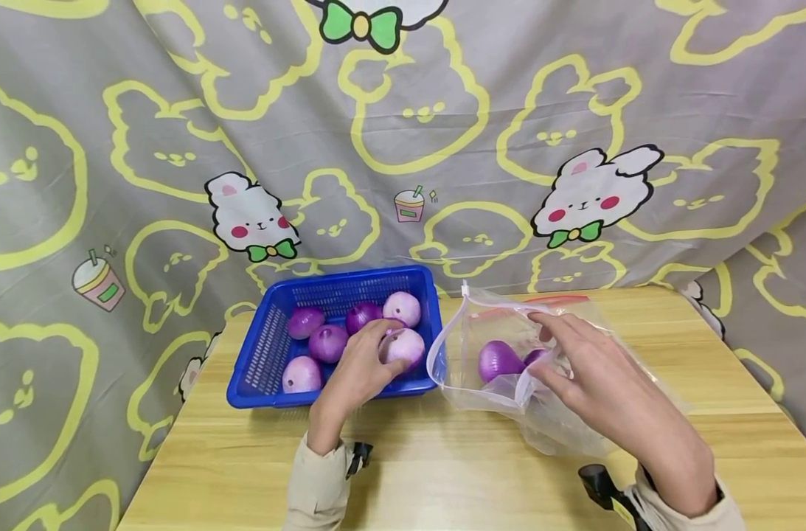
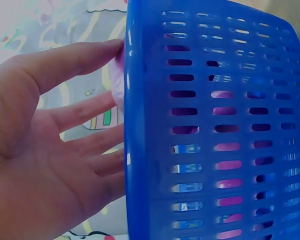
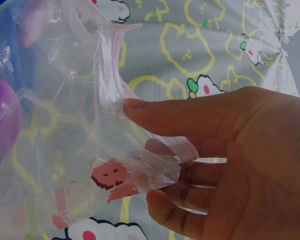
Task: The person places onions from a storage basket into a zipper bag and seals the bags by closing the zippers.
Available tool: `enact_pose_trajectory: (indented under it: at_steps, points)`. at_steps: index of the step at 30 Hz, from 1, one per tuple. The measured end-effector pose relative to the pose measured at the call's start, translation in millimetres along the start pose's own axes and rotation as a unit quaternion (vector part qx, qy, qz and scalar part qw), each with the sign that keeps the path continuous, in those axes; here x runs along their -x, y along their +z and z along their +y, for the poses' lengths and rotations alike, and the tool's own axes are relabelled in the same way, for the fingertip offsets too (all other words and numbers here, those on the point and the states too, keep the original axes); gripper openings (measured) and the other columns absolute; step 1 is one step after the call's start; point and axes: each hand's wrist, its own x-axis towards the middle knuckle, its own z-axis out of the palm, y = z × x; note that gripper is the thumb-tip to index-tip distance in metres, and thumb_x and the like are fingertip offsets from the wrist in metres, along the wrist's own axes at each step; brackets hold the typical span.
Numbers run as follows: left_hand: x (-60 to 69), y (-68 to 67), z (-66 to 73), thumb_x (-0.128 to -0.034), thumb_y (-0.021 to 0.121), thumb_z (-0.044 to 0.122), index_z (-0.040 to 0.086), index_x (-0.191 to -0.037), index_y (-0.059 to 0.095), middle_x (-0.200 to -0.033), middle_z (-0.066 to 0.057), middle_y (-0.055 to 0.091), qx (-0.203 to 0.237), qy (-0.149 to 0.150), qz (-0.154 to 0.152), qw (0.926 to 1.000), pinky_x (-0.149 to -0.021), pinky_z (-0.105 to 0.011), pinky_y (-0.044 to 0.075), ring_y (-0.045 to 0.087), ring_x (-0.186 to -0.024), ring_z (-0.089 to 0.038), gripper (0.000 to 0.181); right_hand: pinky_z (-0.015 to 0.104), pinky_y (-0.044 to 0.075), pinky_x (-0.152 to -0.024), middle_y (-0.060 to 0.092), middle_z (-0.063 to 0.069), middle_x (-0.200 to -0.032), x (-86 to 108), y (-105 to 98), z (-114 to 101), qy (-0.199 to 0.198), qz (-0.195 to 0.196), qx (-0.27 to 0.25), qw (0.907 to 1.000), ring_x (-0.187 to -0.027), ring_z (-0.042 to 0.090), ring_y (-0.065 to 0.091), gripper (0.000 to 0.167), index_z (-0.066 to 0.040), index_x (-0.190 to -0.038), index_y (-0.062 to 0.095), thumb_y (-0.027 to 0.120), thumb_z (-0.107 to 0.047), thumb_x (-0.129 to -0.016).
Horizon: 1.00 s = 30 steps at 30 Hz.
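Note:
My left hand reaches over the near right side of a blue plastic basket, thumb and fingers around a pale purple onion. In the left wrist view the basket wall hides most of that onion. Several other onions lie in the basket, among them a darker purple onion. To the right, my right hand pinches the rim of a clear zip bag, its mouth spread toward the basket. Inside the bag are a purple onion and another partly hidden by the rim.
The basket and bag stand side by side on a light wooden table. Behind them hangs a grey patterned curtain, close to the table's back edge. A white zip slider sticks up at the bag's back corner.

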Motion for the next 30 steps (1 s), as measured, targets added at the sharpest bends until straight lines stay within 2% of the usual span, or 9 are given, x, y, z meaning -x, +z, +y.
enact_pose_trajectory:
  at_steps: [3,11,20,30]
  points:
    - [0.5,-3.0,1.8,-0.0802,0.083,0.014,0.005,-0.121,0.065,-0.122,-0.009,0.067,-0.006,0.003,0.008,0.9999,-0.102,-0.043,0.045,0.062,-0.114,-0.027,0.046,0.055,0.05,-0.084,0.065,0.009,-0.116,0.0,-0.3,-0.5,0.005,-0.004,-0.001,1.0,-0.1,0.028,0.065,0.065,-0.009,-0.142,0.05,0.08,-0.015,-0.085]
    - [1.0,-11.4,5.0,-0.0838,0.081,0.019,0.007,-0.119,0.066,-0.114,-0.007,0.069,-0.008,-0.018,0.031,0.9993,-0.096,-0.042,0.049,0.064,-0.104,-0.025,0.04,0.055,0.051,-0.085,0.065,0.009,-0.117,-0.3,0.8,-0.9,0.004,-0.002,0.002,1.0,-0.101,0.028,0.064,0.066,-0.009,-0.143,0.05,0.08,-0.015,-0.084]
    - [3.8,-19.7,14.7,-0.084,0.081,0.018,0.005,-0.118,0.065,-0.117,-0.009,0.067,0.001,0.008,0.064,0.9979,-0.1,-0.041,0.048,0.061,-0.111,-0.025,0.04,0.053,0.052,-0.082,0.065,0.008,-0.114,-0.2,1.4,-1.1,-0.001,-0.001,0.006,1.0,-0.099,0.027,0.064,0.066,-0.009,-0.142,0.05,0.08,-0.014,-0.084]
    - [7.9,-27.7,28.9,-0.0809,0.084,0.015,0.005,-0.117,0.065,-0.12,-0.01,0.066,-0.01,0.037,0.092,0.995,-0.101,-0.04,0.047,0.061,-0.114,-0.024,0.042,0.051,0.052,-0.08,0.066,0.006,-0.111,-0.2,2.3,-1.2,-0.004,-0.002,0.005,1.0,-0.097,0.025,0.065,0.064,-0.009,-0.141,0.05,0.08,-0.014,-0.084]
